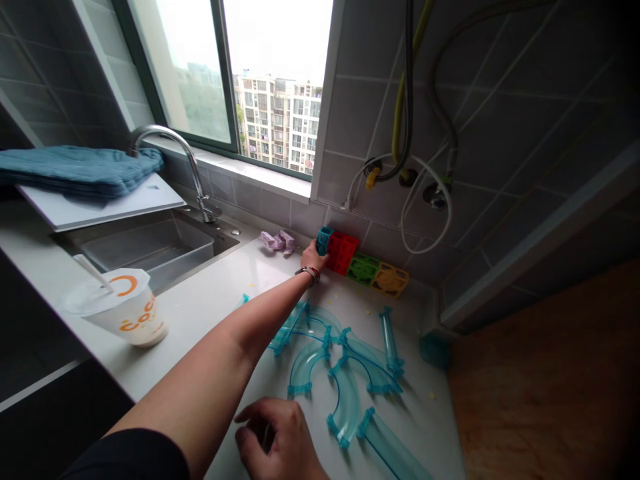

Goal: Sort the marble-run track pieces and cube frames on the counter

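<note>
My left hand (313, 257) reaches across the counter to the wall, its fingers closed around a blue plastic block (324, 239). That block stands at the left end of a row, beside red blocks (342, 252), a green block (363, 268) and a yellow block (390, 279). Low in the view, my right hand (284, 437) hovers with its fingers loosely curved, a gap between thumb and forefinger, and nothing visible in it. Beyond it lie several clear teal track pieces, among them a curved piece (306, 365), another curved piece (346, 403) and a straight one (389, 340).
A drink cup (127, 307) with a straw stands by the sink (145, 243). Blue cloth (80, 170) rests on a white board (115, 207) over the sink. Crumpled purple packaging (277, 242) lies near the wall. Hoses (409, 87) hang above; a wooden panel (540, 373) borders the right.
</note>
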Available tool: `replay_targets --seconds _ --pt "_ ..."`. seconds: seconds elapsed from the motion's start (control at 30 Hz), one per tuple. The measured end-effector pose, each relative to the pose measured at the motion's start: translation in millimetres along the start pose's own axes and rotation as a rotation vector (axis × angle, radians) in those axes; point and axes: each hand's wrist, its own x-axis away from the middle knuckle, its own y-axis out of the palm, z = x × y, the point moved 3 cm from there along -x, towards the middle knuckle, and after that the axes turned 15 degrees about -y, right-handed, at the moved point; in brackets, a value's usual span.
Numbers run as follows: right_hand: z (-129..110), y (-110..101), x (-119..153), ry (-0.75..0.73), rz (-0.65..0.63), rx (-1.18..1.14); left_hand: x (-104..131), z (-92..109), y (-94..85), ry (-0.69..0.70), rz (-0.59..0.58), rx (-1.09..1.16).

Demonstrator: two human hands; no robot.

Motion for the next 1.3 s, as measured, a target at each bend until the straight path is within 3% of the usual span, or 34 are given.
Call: replay_targets --seconds 0.3,0.47,0.6,0.8,0.87,0.93,1.0,1.1,1.2,1.3 --pt "-1.5 -1.7 -3.5 0.024 -0.047 -0.035 2.7 6.8 -10.1 -0.029 -0.054 0.076" --pt "0.6 -4.7 -4.9 0.032 -0.067 -0.080 11.3 21.9 -36.6 -0.089 -0.085 0.176" --pt "2.7 -5.5 -5.0 0.051 -0.084 -0.111 40.7 33.3 -80.0 -0.114 -0.149 0.313" --pt "8.7 -4.1 -0.9 0.080 -0.127 -0.150 130.4 32.3 -168.9 0.035 -0.465 0.535" --pt "9.3 -4.4 -0.5 0.079 -0.128 -0.165 157.2 28.9 -197.8 0.088 -0.515 0.592" --pt "8.9 -4.9 -0.7 0.078 -0.133 -0.170 177.2 24.8 -224.0 0.145 -0.480 0.664" --pt "9.0 -5.5 -0.8 0.095 -0.146 -0.161 191.9 17.0 -246.5 0.192 -0.373 0.729" --pt "11.2 -7.2 -0.1 0.146 -0.130 -0.151 208.5 -6.4 -272.0 0.233 -0.228 0.807" --pt "14.0 -8.5 1.0 0.184 -0.085 -0.176 215.3 -40.1 -288.1 0.239 -0.224 0.716" --pt "14.8 -7.4 1.8 0.226 -0.058 -0.187 206.5 -75.1 -298.6 0.157 -0.274 0.545"
